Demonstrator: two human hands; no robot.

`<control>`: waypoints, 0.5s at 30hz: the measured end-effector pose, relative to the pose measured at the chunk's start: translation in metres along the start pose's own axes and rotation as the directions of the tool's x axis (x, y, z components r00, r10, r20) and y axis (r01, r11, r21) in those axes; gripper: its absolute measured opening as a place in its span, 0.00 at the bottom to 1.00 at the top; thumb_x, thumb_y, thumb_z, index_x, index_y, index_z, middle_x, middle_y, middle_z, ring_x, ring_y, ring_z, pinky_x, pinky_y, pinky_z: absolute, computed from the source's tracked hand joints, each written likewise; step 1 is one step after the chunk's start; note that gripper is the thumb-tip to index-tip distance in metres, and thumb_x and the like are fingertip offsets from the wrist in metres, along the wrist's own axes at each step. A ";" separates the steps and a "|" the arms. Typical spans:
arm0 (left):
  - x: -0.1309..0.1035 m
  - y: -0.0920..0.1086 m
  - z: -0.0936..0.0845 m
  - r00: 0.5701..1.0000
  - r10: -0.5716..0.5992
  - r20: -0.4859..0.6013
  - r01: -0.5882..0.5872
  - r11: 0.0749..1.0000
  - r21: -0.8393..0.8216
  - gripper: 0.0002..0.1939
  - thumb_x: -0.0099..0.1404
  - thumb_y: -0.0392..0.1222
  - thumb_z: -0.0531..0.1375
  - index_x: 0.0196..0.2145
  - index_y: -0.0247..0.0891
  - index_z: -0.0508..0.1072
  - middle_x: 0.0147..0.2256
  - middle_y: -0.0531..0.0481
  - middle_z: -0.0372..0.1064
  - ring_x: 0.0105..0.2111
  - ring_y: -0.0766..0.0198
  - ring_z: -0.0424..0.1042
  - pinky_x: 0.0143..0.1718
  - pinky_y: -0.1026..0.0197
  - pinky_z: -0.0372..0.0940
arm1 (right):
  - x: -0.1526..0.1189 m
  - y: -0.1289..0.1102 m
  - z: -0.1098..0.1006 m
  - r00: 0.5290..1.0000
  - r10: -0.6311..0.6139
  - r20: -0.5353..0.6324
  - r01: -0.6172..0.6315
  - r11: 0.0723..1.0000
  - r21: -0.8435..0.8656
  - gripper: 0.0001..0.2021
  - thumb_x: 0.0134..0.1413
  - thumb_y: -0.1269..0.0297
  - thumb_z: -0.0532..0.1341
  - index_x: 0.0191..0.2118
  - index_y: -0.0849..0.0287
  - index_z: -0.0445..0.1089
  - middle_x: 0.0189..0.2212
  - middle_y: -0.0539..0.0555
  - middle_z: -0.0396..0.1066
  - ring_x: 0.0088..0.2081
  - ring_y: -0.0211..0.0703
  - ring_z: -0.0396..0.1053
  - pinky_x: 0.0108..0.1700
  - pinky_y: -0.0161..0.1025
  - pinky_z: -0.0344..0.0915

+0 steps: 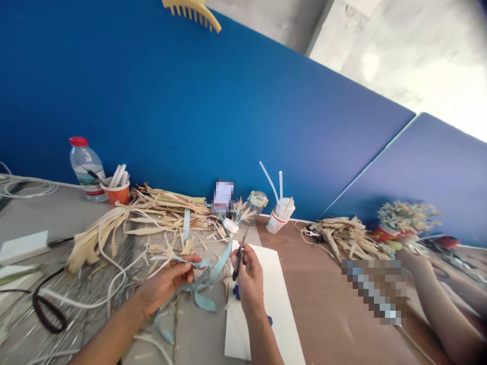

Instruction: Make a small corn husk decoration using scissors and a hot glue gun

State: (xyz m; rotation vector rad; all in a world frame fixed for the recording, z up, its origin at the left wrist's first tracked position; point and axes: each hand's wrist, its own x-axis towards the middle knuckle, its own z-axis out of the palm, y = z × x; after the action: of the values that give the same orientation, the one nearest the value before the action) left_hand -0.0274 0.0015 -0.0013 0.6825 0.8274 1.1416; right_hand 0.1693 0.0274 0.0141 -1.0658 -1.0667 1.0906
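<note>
My left hand (167,284) pinches a light blue ribbon (205,301), whose loose loops hang over the grey table. Close by on the right, my right hand (249,276) is closed round black-handled scissors (238,263), with the thin metal tip pointing up and away. The wrist is over a white sheet (281,304), and small dark blue pieces (236,292) show beside it. Dried husk scraps (186,246) lie just beyond my left hand.
Husk bundles (171,203), a bottle (87,170), an orange cup (117,193), a phone (222,196) and a white cup (276,222) stand or lie along the blue partition (190,111). White cable (110,274) crosses the left side. Another person's arm (437,299) reaches in at right.
</note>
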 end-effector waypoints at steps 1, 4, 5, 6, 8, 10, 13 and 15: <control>0.000 0.002 0.000 1.000 0.009 -0.005 -0.009 1.000 -0.022 0.10 0.52 0.40 0.65 0.34 0.36 0.79 0.23 0.49 0.72 0.24 0.68 0.64 0.30 0.64 0.60 | 0.000 -0.002 -0.002 1.000 -0.001 0.009 0.000 1.000 0.013 0.19 0.43 0.58 0.65 0.44 0.55 0.69 0.30 0.51 0.69 0.33 0.41 0.64 0.37 0.37 0.61; -0.001 0.005 0.001 0.998 0.053 -0.037 -0.055 0.997 -0.059 0.10 0.51 0.39 0.66 0.34 0.35 0.79 0.26 0.47 0.74 0.22 0.70 0.63 0.28 0.65 0.60 | -0.003 -0.009 -0.008 0.963 0.082 0.256 -0.109 0.990 0.093 0.21 0.43 0.53 0.65 0.44 0.56 0.71 0.25 0.51 0.68 0.29 0.41 0.63 0.33 0.36 0.59; -0.001 0.005 0.001 0.997 0.067 -0.050 -0.070 0.995 -0.065 0.10 0.52 0.38 0.66 0.34 0.34 0.78 0.27 0.46 0.74 0.22 0.70 0.63 0.27 0.66 0.59 | -0.004 -0.012 -0.010 0.919 0.108 0.380 -0.157 0.982 0.101 0.22 0.42 0.51 0.65 0.44 0.57 0.71 0.24 0.51 0.68 0.27 0.40 0.62 0.31 0.36 0.58; 0.000 0.006 0.000 0.995 0.081 -0.063 -0.085 0.994 -0.069 0.11 0.52 0.38 0.66 0.35 0.34 0.78 0.28 0.46 0.74 0.22 0.70 0.63 0.26 0.66 0.59 | -0.006 -0.015 -0.012 0.856 0.130 0.500 -0.202 0.975 0.091 0.23 0.42 0.50 0.66 0.43 0.58 0.71 0.23 0.51 0.68 0.26 0.39 0.61 0.29 0.35 0.56; 0.000 0.006 -0.001 0.989 0.110 -0.094 -0.116 0.991 -0.067 0.11 0.52 0.38 0.65 0.35 0.34 0.78 0.28 0.46 0.74 0.22 0.71 0.63 0.25 0.67 0.59 | -0.009 -0.020 -0.016 0.714 0.155 0.683 -0.253 0.966 0.045 0.25 0.40 0.48 0.66 0.43 0.60 0.72 0.23 0.52 0.68 0.24 0.38 0.60 0.29 0.35 0.55; 0.001 0.007 -0.002 0.981 0.133 -0.141 -0.142 0.988 -0.055 0.11 0.52 0.39 0.66 0.35 0.33 0.77 0.27 0.47 0.74 0.21 0.71 0.63 0.25 0.67 0.59 | -0.012 -0.025 -0.020 0.601 0.181 0.778 -0.273 0.962 -0.013 0.26 0.39 0.47 0.66 0.43 0.60 0.72 0.23 0.52 0.69 0.24 0.38 0.60 0.29 0.35 0.54; 0.003 0.009 -0.003 0.964 0.169 -0.207 -0.173 0.985 -0.004 0.13 0.51 0.40 0.66 0.36 0.33 0.76 0.28 0.47 0.74 0.21 0.70 0.63 0.24 0.67 0.57 | -0.013 -0.029 -0.025 0.532 0.220 0.818 -0.272 0.959 -0.080 0.27 0.38 0.46 0.67 0.43 0.60 0.72 0.22 0.52 0.68 0.24 0.37 0.60 0.29 0.34 0.52; 0.005 0.010 -0.005 0.949 0.208 -0.236 -0.199 0.978 0.061 0.13 0.51 0.42 0.65 0.35 0.34 0.75 0.28 0.47 0.74 0.20 0.70 0.62 0.23 0.66 0.56 | -0.012 -0.029 -0.026 0.522 0.246 0.817 -0.271 0.956 -0.114 0.27 0.38 0.47 0.67 0.43 0.60 0.72 0.22 0.51 0.68 0.23 0.36 0.59 0.28 0.34 0.52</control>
State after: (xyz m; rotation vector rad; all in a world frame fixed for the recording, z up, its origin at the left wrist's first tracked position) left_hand -0.0354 0.0094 0.0035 0.6788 1.0029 1.4197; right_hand 0.1973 0.0088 0.0373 -0.6596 -1.6522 1.9633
